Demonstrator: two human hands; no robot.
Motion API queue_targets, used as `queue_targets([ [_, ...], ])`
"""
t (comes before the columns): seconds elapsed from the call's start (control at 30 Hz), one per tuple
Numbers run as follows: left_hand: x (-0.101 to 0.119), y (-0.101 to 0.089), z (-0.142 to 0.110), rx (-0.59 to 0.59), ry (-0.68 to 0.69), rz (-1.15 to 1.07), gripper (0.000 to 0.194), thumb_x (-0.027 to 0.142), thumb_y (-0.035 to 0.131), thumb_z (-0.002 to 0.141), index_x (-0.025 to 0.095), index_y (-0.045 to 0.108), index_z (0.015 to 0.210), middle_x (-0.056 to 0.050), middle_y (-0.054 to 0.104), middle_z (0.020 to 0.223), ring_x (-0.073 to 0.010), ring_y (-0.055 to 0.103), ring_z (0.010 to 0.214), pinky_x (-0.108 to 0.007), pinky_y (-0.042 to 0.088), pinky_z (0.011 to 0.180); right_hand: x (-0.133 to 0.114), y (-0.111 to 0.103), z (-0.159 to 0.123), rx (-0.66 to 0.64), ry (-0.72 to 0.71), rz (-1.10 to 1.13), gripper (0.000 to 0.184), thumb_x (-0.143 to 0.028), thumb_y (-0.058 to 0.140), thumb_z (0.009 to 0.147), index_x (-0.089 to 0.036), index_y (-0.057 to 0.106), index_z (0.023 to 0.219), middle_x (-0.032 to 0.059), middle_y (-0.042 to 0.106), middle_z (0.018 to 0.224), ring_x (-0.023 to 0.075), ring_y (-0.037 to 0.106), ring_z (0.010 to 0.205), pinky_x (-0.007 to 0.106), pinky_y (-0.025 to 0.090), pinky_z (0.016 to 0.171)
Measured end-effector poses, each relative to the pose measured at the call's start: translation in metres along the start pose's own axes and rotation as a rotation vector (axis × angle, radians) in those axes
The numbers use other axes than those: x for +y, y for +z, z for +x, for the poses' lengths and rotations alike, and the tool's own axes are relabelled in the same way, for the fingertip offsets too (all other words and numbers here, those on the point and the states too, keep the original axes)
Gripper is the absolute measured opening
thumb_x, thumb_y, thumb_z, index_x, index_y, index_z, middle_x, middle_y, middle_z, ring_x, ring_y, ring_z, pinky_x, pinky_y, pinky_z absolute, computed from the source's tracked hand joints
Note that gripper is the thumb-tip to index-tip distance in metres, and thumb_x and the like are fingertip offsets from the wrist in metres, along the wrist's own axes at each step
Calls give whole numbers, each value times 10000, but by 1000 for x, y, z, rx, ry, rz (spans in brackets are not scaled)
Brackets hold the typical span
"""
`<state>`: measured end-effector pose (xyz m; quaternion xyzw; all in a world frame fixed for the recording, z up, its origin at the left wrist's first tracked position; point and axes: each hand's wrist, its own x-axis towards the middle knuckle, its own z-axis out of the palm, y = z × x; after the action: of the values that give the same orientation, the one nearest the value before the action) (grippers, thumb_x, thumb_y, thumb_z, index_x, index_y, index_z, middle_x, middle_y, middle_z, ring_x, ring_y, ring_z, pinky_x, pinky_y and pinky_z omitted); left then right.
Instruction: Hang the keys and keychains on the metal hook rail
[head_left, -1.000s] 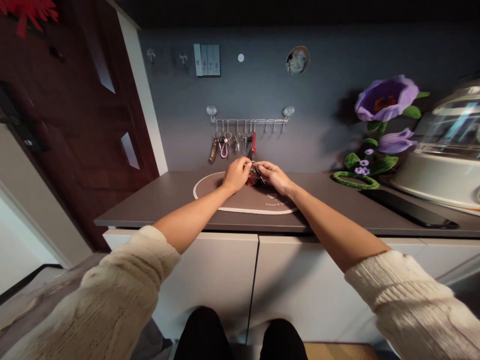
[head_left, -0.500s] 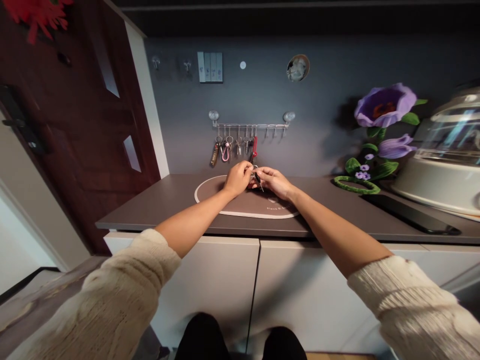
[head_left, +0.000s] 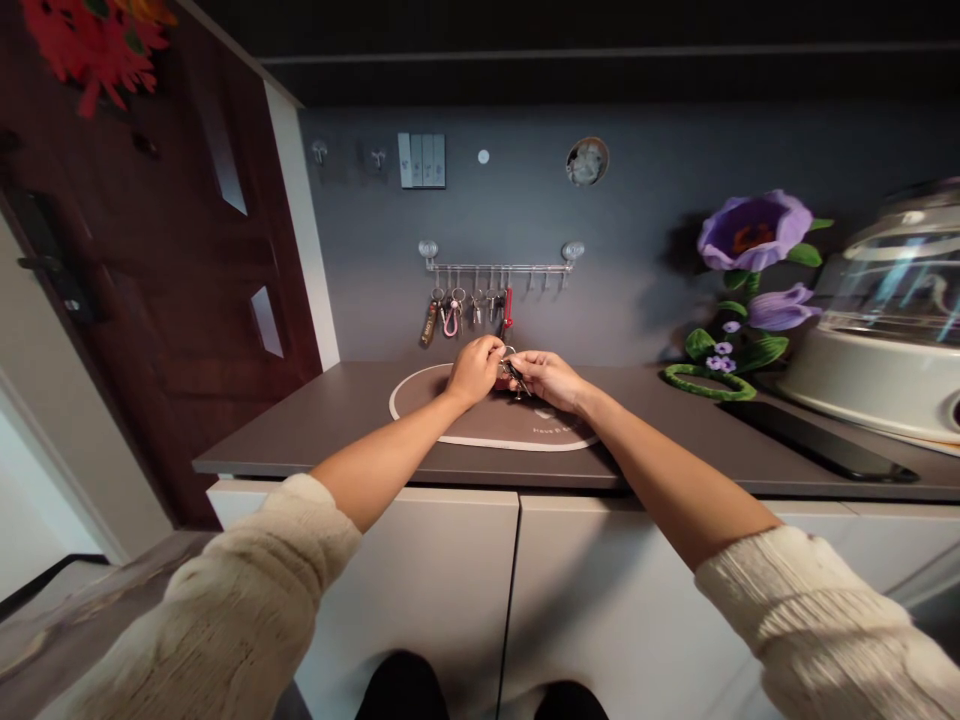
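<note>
Both my hands meet over a brown oval mat on a dark countertop. My left hand and my right hand are closed in a pinch on a small bunch of keys with a metal ring, held just above the mat. Right behind them a chrome hook rail is fixed to the grey wall. Several key sets hang from its left hooks, one with a red strap, one with a pink clip. The rail's right hooks are bare.
A dark wooden door stands at the left. A purple fabric flower with green leaves and a large domed appliance sit at the right. A black flat object lies on the countertop. White cabinet doors are below.
My hands stay together on the keys, shifting only slightly. The whole scene has slid downward in view as my head tilted up a little.
</note>
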<state>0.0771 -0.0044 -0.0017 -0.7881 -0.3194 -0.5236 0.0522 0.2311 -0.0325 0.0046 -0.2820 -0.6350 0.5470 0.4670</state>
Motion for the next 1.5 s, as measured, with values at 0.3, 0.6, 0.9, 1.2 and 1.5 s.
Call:
queue_targets([
  [0.3, 3, 0, -1, -27, -2, -2, 190, 252, 360, 870, 171, 529, 838, -44, 621, 850, -139, 546, 811, -258, 412, 750, 2, -3, 0, -7, 8, 60, 200, -292, 681, 679, -141, 559, 726, 15, 612, 680, 84, 563, 563, 214, 434, 578],
  [0.6, 1, 3, -1, 8, 4, -47, 178, 226, 384, 854, 164, 544, 807, -41, 624, 814, -135, 552, 777, -248, 412, 727, 5, -1, 2, 111, -46, 82, 199, -280, 704, 643, -150, 597, 748, -2, 600, 671, 83, 557, 547, 226, 451, 576],
  [0.9, 0, 5, -2, 40, -12, -44, 193, 233, 377, 855, 164, 555, 826, -48, 626, 812, -145, 553, 767, -256, 414, 710, -1, 2, 0, 207, -64, 91, 214, -293, 723, 608, -155, 638, 748, -5, 593, 619, 84, 536, 535, 241, 447, 580],
  [1.2, -5, 9, -4, -25, -21, -21, 175, 213, 389, 843, 169, 558, 840, -50, 622, 846, -146, 551, 788, -261, 419, 732, -14, -4, 0, 312, -81, 118, 135, -228, 690, 642, -160, 640, 748, -53, 468, 471, 81, 521, 497, 244, 471, 611],
  [1.5, -6, 15, -7, -109, 21, 0, 203, 224, 373, 846, 176, 563, 793, -38, 615, 794, -151, 539, 765, -268, 406, 720, -54, -25, 31, 404, -122, 105, 147, -60, 465, 787, -132, 591, 762, 18, 592, 600, 75, 528, 492, 259, 507, 596],
])
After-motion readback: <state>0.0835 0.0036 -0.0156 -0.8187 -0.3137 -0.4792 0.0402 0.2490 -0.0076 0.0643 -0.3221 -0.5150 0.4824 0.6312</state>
